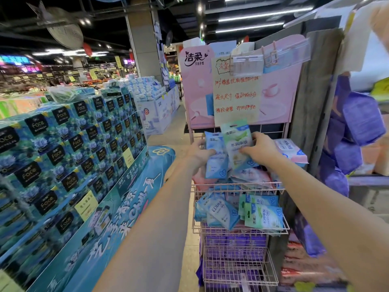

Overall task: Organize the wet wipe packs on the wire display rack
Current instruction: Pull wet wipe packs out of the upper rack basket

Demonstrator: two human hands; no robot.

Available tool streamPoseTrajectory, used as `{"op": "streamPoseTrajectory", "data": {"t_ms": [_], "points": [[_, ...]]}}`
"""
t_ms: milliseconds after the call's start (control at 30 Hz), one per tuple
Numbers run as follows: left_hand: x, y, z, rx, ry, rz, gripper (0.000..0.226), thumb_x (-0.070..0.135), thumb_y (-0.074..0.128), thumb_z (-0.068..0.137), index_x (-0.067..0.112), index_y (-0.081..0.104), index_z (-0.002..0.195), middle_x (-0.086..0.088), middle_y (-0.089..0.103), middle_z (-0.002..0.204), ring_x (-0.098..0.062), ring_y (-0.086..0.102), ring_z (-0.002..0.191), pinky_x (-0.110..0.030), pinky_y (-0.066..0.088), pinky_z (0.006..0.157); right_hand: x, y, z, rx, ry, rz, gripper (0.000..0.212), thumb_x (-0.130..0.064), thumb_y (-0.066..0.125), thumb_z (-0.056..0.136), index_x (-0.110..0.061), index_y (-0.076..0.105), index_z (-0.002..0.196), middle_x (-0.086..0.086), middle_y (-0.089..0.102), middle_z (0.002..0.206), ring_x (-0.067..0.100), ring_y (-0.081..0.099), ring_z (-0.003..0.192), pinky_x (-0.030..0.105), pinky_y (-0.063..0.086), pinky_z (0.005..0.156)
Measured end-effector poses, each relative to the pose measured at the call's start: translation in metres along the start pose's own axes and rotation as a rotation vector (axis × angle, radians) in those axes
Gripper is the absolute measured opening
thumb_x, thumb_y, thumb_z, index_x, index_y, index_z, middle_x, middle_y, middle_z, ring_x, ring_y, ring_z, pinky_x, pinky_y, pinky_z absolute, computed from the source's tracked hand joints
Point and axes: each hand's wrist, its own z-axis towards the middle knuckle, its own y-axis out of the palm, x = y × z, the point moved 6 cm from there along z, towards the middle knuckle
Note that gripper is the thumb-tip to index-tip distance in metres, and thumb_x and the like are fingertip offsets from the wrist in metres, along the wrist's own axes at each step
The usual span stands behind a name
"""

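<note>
Head view, only one. My left hand (201, 153) pinches a blue wipe pack (216, 157), thumb across its front, fingers hidden behind it. My right hand (260, 149) grips a green wipe pack (239, 144), fingertips pressed on its front face, the rest of the hold hidden. Both packs stand upright, edges touching, above the top basket of the pink wire rack (237, 185).

Just under my grips: a loose pile of pink and white packs (251, 175). Right of my right hand, touching or nearly so, a bigger pink-white pack (291, 150). Further below, the second basket holds blue packs (221, 211) and green packs (264, 218), slanted. Behind my hands, the handwritten sign (235, 91).

Risks, my guess: film is slick, so either pack could slide out of a light pinch and drop into the wrong basket. Pushing them down onto the loose pile could shove packs over the low front wire. Green and blue may get mixed if I set them down together.

Pose: both arms stretched forward, nearly straight, converging; wrists level, palms turned inward toward each other.
</note>
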Motion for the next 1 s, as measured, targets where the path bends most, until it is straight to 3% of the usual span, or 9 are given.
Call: {"op": "streamPoseTrajectory", "data": {"t_ms": [133,267,367,467,567,733,833,933,1000], "points": [[0.014,0.022,-0.005,-0.045,0.074,0.032,0.042,0.002,0.072,0.091,0.003,0.061,0.132,-0.011,0.065,0.109,-0.027,0.066,0.101,-0.044,0.057,0.096,0.003,-0.015,0.003,0.054,0.028,0.054,0.04,-0.018,0.076,0.087,-0.009,0.061,0.123,0.009,0.069,0.121,0.021,0.06,0.098,0.034,0.048,0.081],[0.02,0.023,0.001,0.015,0.097,-0.038,0.041,0.0,0.069,0.093,0.002,0.06,0.133,-0.011,0.066,0.112,-0.024,0.064,0.1,-0.031,0.055,0.078,0.001,-0.024,0.006,0.104,0.031,0.114,0.034,-0.019,0.075,0.088,-0.01,0.065,0.12,0.009,0.07,0.124,0.027,0.066,0.111,0.041,0.054,0.092],[0.035,0.016,0.008,0.078,0.127,-0.155,0.036,0.003,0.071,0.093,0.004,0.061,0.128,-0.01,0.067,0.11,-0.03,0.069,0.103,-0.042,0.059,0.086,-0.004,-0.032,0.009,0.129,0.012,0.138,0.033,-0.019,0.074,0.088,-0.009,0.066,0.119,0.006,0.071,0.116,0.021,0.065,0.1,0.034,0.051,0.082],[0.05,0.017,0.015,0.06,0.153,-0.172,0.033,0.005,0.072,0.093,0.005,0.061,0.124,-0.006,0.068,0.104,-0.023,0.068,0.092,-0.038,0.059,0.078,-0.009,-0.039,0.011,0.153,-0.002,0.168,0.034,-0.02,0.074,0.089,-0.01,0.063,0.12,-0.001,0.065,0.103,0.017,0.06,0.093,0.029,0.045,0.076],[0.044,0.028,0.019,0.001,0.116,-0.146,0.029,0.005,0.075,0.091,0.009,0.061,0.116,-0.01,0.07,0.113,-0.03,0.07,0.101,-0.039,0.057,0.077,-0.008,-0.043,0.011,0.17,0.008,0.221,0.032,-0.02,0.075,0.088,-0.013,0.063,0.115,-0.002,0.066,0.103,0.018,0.064,0.093,0.032,0.051,0.078],[0.015,0.059,0.021,-0.051,0.069,-0.024,0.053,0.015,0.09,0.077,0.006,0.062,0.121,-0.011,0.071,0.113,-0.029,0.069,0.104,-0.036,0.054,0.082,-0.005,-0.037,0.012,0.121,-0.006,0.147,0.032,-0.018,0.074,0.088,-0.012,0.063,0.118,0.003,0.07,0.113,0.016,0.061,0.095,0.027,0.047,0.075],[0.008,0.069,0.02,-0.124,0.087,0.102,0.063,0.025,0.09,0.077,0.008,0.06,0.13,-0.006,0.072,0.111,-0.023,0.068,0.107,-0.039,0.054,0.098,-0.001,-0.032,0.011,0.104,-0.006,0.096,0.033,-0.013,0.072,0.089,-0.01,0.065,0.121,0.005,0.071,0.121,0.019,0.063,0.105,0.027,0.043,0.083],[0.01,0.058,0.019,-0.125,0.135,0.167,0.059,0.015,0.079,0.086,0.006,0.056,0.139,-0.005,0.071,0.121,-0.02,0.065,0.115,-0.039,0.05,0.107,0.004,-0.027,0.013,0.089,0.021,0.09,0.035,-0.015,0.075,0.087,-0.009,0.065,0.12,0.007,0.071,0.121,0.026,0.065,0.113,0.032,0.049,0.087],[0.016,0.04,0.018,-0.048,0.212,0.244,0.055,0.004,0.071,0.087,0.006,0.057,0.14,-0.005,0.067,0.128,-0.019,0.063,0.118,-0.031,0.049,0.105,0.006,-0.021,0.015,0.078,0.041,0.087,0.036,-0.017,0.076,0.086,-0.01,0.063,0.119,0.008,0.07,0.12,0.026,0.064,0.112,0.035,0.052,0.088]]}}
